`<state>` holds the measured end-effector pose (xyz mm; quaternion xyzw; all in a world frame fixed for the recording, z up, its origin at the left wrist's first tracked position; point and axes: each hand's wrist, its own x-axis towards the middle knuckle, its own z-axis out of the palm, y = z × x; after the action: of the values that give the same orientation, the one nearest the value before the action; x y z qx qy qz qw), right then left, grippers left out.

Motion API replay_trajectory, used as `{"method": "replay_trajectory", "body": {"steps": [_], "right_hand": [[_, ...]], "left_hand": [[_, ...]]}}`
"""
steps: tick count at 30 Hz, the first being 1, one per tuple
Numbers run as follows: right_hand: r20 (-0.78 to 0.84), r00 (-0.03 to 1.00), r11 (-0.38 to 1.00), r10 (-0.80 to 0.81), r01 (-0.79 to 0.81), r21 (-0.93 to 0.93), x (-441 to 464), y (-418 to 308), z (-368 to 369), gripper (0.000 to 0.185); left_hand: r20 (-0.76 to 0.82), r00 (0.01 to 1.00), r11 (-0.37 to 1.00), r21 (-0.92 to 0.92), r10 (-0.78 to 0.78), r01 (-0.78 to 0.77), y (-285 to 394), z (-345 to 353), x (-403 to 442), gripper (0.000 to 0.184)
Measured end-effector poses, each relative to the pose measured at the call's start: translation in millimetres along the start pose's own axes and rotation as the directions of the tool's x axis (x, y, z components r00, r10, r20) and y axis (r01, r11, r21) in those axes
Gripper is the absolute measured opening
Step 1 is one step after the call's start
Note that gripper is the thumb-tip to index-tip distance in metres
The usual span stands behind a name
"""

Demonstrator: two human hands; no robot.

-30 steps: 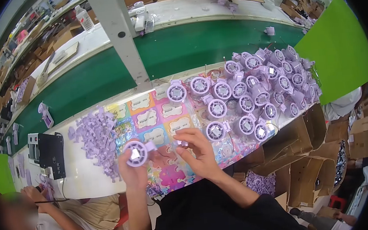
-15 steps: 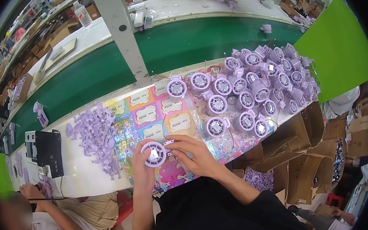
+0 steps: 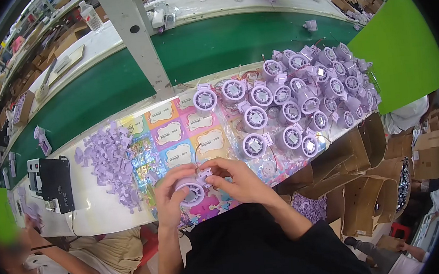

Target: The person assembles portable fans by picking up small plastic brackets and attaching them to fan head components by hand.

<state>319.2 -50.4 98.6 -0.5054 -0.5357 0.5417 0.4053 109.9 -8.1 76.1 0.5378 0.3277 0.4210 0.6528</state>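
My left hand (image 3: 167, 201) is closed around a round lilac fan-like housing (image 3: 193, 195), its spoked face tilted down and toward me. At the housing's right side, my right hand (image 3: 245, 185) pinches a small lilac bracket (image 3: 204, 177) between thumb and fingers. The bracket touches the housing, but I cannot tell whether it is fixed to it. A thin wire (image 3: 197, 153) rises above the two parts. Below them lies a colourful printed sheet (image 3: 215, 199). To the left is a heap of small lilac plastic pieces (image 3: 109, 159).
Many similar round housings (image 3: 290, 111) crowd the table's right side. A green conveyor belt (image 3: 232, 39) runs behind, with a metal post (image 3: 135, 40) in front of it. A black device (image 3: 56, 185) stands at left, near a seated person (image 3: 69, 265). Cardboard boxes (image 3: 366, 197) stand at right.
The housing has tipped from facing up to facing down toward me. My right hand has brought the bracket against its side. The person at left has lifted a lilac part.
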Motion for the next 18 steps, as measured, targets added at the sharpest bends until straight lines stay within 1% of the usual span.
{"method": "replay_trajectory", "body": {"steps": [3, 6, 9, 12, 15, 18], "right_hand": [[-0.051, 0.994, 0.976, -0.096, 0.083, -0.204, -1, -11, 3, 0.031], [-0.067, 0.994, 0.969, -0.085, 0.067, -0.239, -3, -13, 7, 0.034], [-0.084, 0.988, 0.967, -0.129, 0.106, -0.230, -4, -12, 8, 0.035], [-0.110, 0.972, 0.933, -0.208, 0.164, -0.320, -5, -6, 10, 0.036], [-0.077, 0.987, 0.949, -0.139, 0.111, -0.294, -4, -10, 8, 0.035], [-0.060, 0.987, 0.963, -0.147, 0.129, -0.238, -3, -10, 9, 0.036]], "left_hand": [[0.018, 0.999, 0.999, -0.001, -0.043, 0.043, -4, 2, -2, 0.041], [-0.035, 0.998, 0.994, 0.097, -0.054, 0.057, -5, 8, -3, 0.034], [-0.122, 0.989, 0.978, 0.183, -0.078, 0.099, -12, 14, -3, 0.024], [-0.124, 0.992, 0.967, 0.247, -0.026, 0.056, -16, 14, -2, 0.017], [-0.096, 0.994, 0.982, 0.187, 0.050, -0.031, -22, 11, 0, 0.014], [-0.117, 0.992, 0.987, 0.157, 0.053, -0.034, -21, 12, 0, 0.012]]}}
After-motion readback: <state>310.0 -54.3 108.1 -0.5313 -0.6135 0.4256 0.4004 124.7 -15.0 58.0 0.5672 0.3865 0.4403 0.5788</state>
